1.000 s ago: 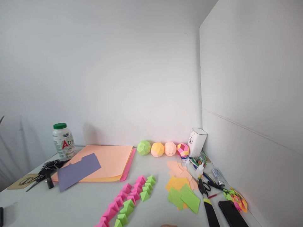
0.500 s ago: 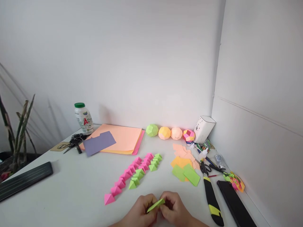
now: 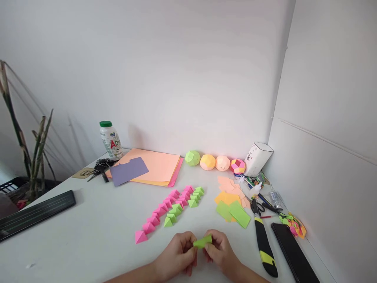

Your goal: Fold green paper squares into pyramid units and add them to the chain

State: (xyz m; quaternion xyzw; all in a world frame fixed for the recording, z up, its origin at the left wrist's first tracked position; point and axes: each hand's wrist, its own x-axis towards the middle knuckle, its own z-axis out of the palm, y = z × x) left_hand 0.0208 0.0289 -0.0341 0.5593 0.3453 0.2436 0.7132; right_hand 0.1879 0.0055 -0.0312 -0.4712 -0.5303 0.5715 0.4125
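Note:
A small piece of green paper is held between my two hands above the front of the table. The fingers of my left hand pinch its left end. My right hand grips the right end between thumb and fingers. Beyond my hands stand rows of small folded paper pyramids, pink ones and green ones. To the right of these lie loose green paper pieces over orange ones, with peach pieces behind.
Along the wall sit paper balls, among them a green one. A black-and-yellow utility knife, scissors and a phone lie at right. Coloured sheets, a purple piece and a white bottle are at back left.
The green paper has turned from a slanted, edge-on pose to show a broader face, nearly level. My hands have shifted slightly right and up in view, and the camera view has shifted a little.

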